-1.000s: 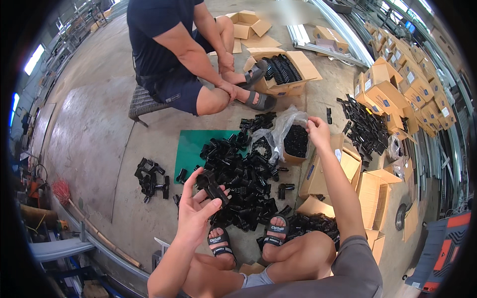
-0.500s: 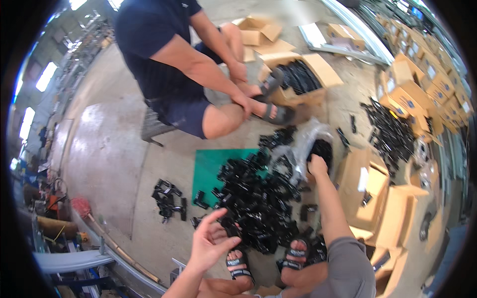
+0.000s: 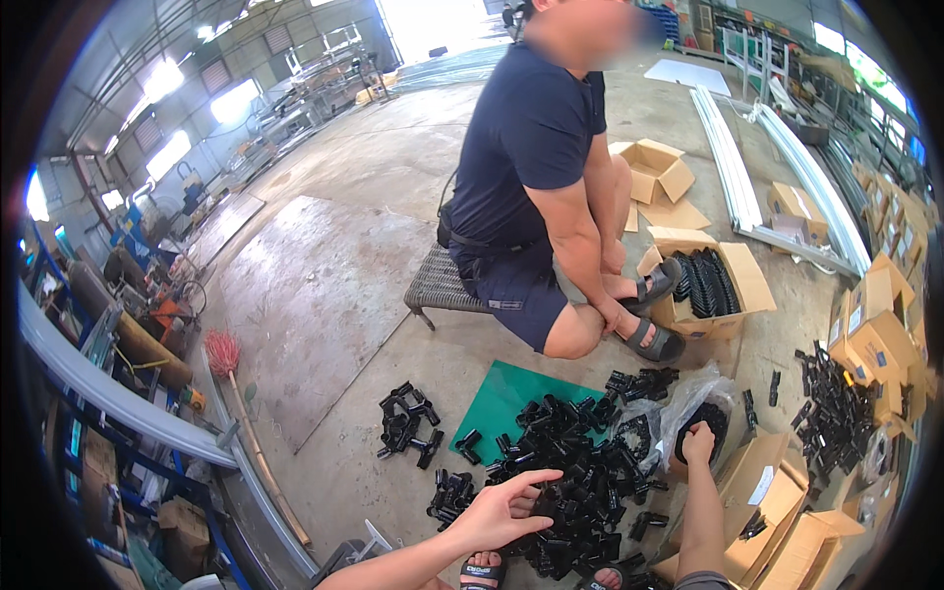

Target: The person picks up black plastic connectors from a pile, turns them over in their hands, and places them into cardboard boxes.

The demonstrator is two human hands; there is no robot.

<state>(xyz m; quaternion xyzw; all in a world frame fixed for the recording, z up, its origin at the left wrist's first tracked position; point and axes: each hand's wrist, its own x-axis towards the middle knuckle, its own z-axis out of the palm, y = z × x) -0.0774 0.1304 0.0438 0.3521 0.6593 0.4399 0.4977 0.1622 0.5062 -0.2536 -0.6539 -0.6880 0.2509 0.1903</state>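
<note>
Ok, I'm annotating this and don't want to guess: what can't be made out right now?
Head view: whether the left hand holds anything; black would blend into the pile behind.
Head view: fingertips of the right hand, hidden by the hand itself.
Head view: the rest of the sandals, cut off by the lower edge.
Head view: print on the far boxes, too small.
</note>
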